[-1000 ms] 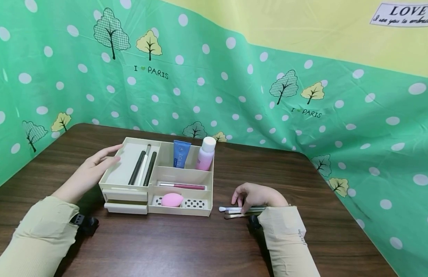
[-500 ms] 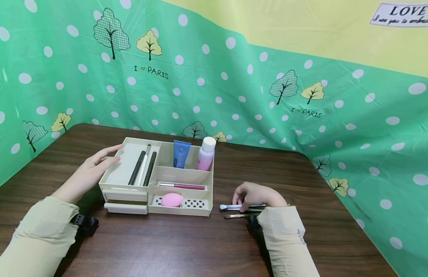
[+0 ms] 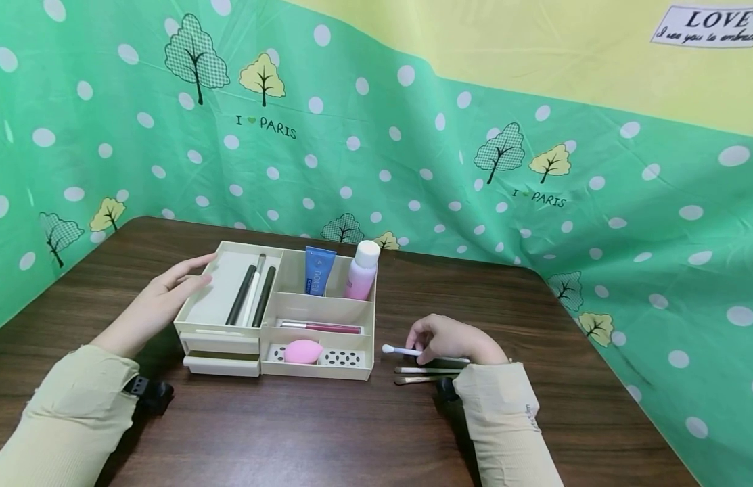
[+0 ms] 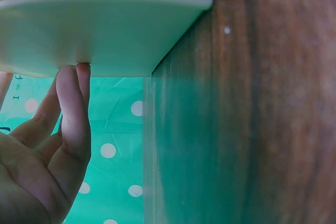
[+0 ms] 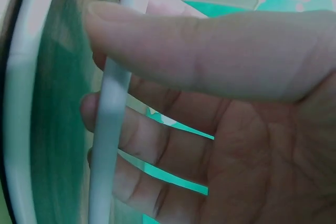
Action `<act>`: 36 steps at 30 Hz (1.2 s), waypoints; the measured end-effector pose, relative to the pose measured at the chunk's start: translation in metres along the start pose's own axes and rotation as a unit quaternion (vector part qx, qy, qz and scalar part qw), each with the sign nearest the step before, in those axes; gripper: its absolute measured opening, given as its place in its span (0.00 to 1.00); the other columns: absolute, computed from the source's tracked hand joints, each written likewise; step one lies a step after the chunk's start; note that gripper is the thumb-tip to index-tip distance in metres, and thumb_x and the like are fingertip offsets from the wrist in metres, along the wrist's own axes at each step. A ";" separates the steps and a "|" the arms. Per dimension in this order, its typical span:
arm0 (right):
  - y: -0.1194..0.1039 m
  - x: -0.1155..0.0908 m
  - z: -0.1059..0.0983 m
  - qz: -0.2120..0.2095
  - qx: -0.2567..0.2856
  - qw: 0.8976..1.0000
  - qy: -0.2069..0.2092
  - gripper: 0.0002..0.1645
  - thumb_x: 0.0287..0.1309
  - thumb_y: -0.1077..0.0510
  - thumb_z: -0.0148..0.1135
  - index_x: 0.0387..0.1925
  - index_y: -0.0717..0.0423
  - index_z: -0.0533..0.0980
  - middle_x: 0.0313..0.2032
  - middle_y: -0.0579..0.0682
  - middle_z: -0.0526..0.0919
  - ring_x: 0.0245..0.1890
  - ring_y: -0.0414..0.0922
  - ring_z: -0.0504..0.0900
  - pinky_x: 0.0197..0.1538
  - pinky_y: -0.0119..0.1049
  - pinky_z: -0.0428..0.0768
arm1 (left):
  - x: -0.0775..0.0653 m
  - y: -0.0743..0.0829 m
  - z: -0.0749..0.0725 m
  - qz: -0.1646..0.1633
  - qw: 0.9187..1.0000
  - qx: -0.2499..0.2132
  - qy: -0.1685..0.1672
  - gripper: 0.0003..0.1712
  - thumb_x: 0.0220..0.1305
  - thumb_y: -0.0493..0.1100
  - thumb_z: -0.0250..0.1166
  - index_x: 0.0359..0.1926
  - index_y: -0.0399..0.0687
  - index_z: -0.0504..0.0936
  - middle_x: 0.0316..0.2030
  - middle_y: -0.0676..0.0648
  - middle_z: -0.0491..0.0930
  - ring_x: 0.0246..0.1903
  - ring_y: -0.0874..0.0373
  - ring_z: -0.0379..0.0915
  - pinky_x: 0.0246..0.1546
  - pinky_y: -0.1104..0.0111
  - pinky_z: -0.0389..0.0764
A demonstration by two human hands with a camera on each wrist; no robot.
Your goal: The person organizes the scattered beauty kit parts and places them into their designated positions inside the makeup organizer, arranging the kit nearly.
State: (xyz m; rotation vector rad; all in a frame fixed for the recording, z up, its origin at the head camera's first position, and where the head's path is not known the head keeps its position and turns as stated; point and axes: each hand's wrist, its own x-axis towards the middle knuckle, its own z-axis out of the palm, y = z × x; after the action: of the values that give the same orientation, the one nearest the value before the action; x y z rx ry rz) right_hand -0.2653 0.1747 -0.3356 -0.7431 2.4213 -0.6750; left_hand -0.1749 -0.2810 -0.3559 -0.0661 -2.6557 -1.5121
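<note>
My right hand (image 3: 452, 338) pinches a white makeup brush (image 3: 402, 350) between thumb and fingers. In the right wrist view its white handle (image 5: 107, 114) runs under my thumb. Two more makeup brushes, one with a pale ferrule (image 3: 420, 370) and one with a brown tip (image 3: 406, 381), lie just in front of it on the table. My left hand (image 3: 153, 304) rests its fingers against the left side of a cream makeup organizer (image 3: 321, 308). Seen from the left wrist, straight fingertips (image 4: 73, 85) touch the organizer's side wall (image 4: 110, 35).
The organizer holds several slim pens (image 3: 242, 294), a blue tube (image 3: 318, 270), a pink bottle (image 3: 360, 277), a lip gloss tube (image 3: 333, 329) and a pink sponge (image 3: 303, 351). Small drawers (image 3: 222, 366) face the front. A green patterned curtain (image 3: 364, 155) stands behind the brown table (image 3: 279, 433).
My right hand has picked out the white brush and drawn it slightly away from the other two, toward the back. My left hand and the organizer have stayed put.
</note>
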 end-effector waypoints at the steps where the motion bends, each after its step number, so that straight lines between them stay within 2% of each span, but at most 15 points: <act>1: -0.001 0.000 0.000 -0.001 -0.001 1.000 0.002 0.12 0.46 0.75 0.66 0.33 0.60 0.82 0.25 0.47 0.77 0.29 0.42 0.72 0.37 0.35 0.72 | 0.000 0.000 0.000 -0.001 1.000 0.001 -0.001 0.35 0.76 0.61 0.48 0.77 0.58 0.56 0.70 0.37 0.62 0.51 0.70 0.65 0.48 0.74 0.69; 4: -0.004 0.000 0.000 -0.001 -0.002 1.000 0.010 0.12 0.46 0.76 0.66 0.32 0.61 0.82 0.26 0.48 0.77 0.30 0.43 0.72 0.37 0.35 0.72 | 0.000 0.000 0.000 -0.003 1.000 -0.002 -0.002 0.35 0.76 0.61 0.48 0.78 0.58 0.55 0.72 0.37 0.60 0.58 0.59 0.67 0.51 0.68 0.70; 8: -0.007 -0.001 0.001 -0.002 -0.004 1.000 0.019 0.12 0.46 0.76 0.66 0.33 0.61 0.82 0.26 0.48 0.78 0.30 0.43 0.73 0.37 0.35 0.72 | 0.000 0.001 0.000 -0.006 1.000 -0.005 -0.005 0.36 0.76 0.61 0.47 0.78 0.57 0.54 0.75 0.37 0.55 0.66 0.42 0.58 0.55 0.58 0.66; 12: -0.009 -0.001 0.001 -0.005 -0.010 1.000 0.026 0.12 0.46 0.75 0.66 0.33 0.61 0.82 0.26 0.48 0.78 0.31 0.43 0.73 0.37 0.36 0.72 | 0.000 0.001 0.000 -0.007 1.000 -0.006 -0.006 0.36 0.76 0.61 0.47 0.78 0.57 0.54 0.75 0.37 0.55 0.67 0.41 0.58 0.55 0.59 0.66; 19: -0.010 -0.001 0.001 -0.010 -0.015 0.999 0.032 0.11 0.47 0.75 0.67 0.33 0.61 0.82 0.26 0.48 0.79 0.31 0.42 0.73 0.37 0.36 0.72 | 0.001 0.001 0.001 -0.004 1.000 -0.024 -0.004 0.36 0.76 0.61 0.48 0.78 0.56 0.55 0.76 0.38 0.52 0.70 0.39 0.52 0.62 0.43 0.60; 21: -0.010 0.000 0.001 -0.012 -0.015 0.999 0.038 0.11 0.48 0.74 0.67 0.33 0.61 0.81 0.26 0.48 0.79 0.31 0.42 0.74 0.37 0.36 0.73 | 0.002 0.001 0.001 -0.005 1.000 -0.023 -0.003 0.36 0.75 0.61 0.49 0.77 0.56 0.55 0.75 0.38 0.53 0.69 0.40 0.54 0.62 0.46 0.62; 23: -0.010 0.000 0.000 -0.012 -0.010 0.999 0.050 0.10 0.48 0.74 0.67 0.34 0.61 0.81 0.26 0.48 0.79 0.31 0.42 0.74 0.37 0.36 0.73 | 0.002 0.001 0.001 -0.007 1.000 -0.017 -0.002 0.36 0.75 0.61 0.49 0.77 0.57 0.56 0.74 0.38 0.56 0.67 0.44 0.59 0.60 0.55 0.67; 26: -0.011 -0.001 -0.001 -0.012 -0.006 0.997 0.078 0.10 0.51 0.72 0.67 0.36 0.61 0.81 0.28 0.48 0.79 0.32 0.43 0.75 0.37 0.36 0.74 | 0.002 0.002 0.001 -0.008 1.000 -0.009 0.001 0.35 0.75 0.61 0.49 0.77 0.58 0.57 0.72 0.37 0.60 0.58 0.58 0.66 0.51 0.71 0.69; 28: -0.012 -0.001 -0.002 -0.015 -0.006 0.995 0.099 0.09 0.52 0.71 0.67 0.36 0.60 0.81 0.28 0.48 0.79 0.32 0.43 0.75 0.38 0.37 0.74 | 0.001 0.002 0.001 -0.006 1.000 -0.007 0.001 0.35 0.75 0.61 0.50 0.77 0.58 0.57 0.70 0.37 0.62 0.52 0.68 0.67 0.47 0.77 0.69; 31: -0.015 -0.002 -0.003 -0.025 -0.009 0.992 0.122 0.09 0.54 0.69 0.68 0.38 0.60 0.81 0.29 0.49 0.79 0.32 0.43 0.75 0.38 0.37 0.74 | 0.000 0.002 0.000 -0.003 1.000 -0.013 0.002 0.35 0.75 0.61 0.50 0.77 0.57 0.57 0.68 0.36 0.65 0.48 0.75 0.67 0.45 0.80 0.70; 34: -0.019 -0.004 -0.004 -0.038 -0.008 0.990 0.138 0.09 0.54 0.69 0.68 0.38 0.60 0.80 0.29 0.49 0.79 0.32 0.45 0.76 0.38 0.38 0.74 | 0.000 0.002 0.000 0.001 1.000 -0.016 0.003 0.35 0.75 0.60 0.50 0.77 0.57 0.57 0.69 0.36 0.64 0.48 0.75 0.66 0.45 0.80 0.70; 36: -0.022 -0.005 -0.004 -0.045 -0.004 0.988 0.148 0.09 0.54 0.69 0.68 0.38 0.61 0.80 0.29 0.50 0.79 0.32 0.45 0.76 0.38 0.38 0.74 | 0.000 0.001 0.000 0.002 1.000 -0.013 0.004 0.35 0.75 0.60 0.50 0.77 0.57 0.58 0.70 0.37 0.62 0.51 0.71 0.66 0.47 0.78 0.69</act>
State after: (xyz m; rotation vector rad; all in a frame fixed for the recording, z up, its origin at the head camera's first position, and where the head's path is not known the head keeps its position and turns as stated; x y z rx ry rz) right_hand -0.2563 0.1629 -0.3182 -0.8088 2.6711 -0.8660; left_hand -0.1745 -0.2801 -0.3550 -0.0679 -2.6280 -1.5429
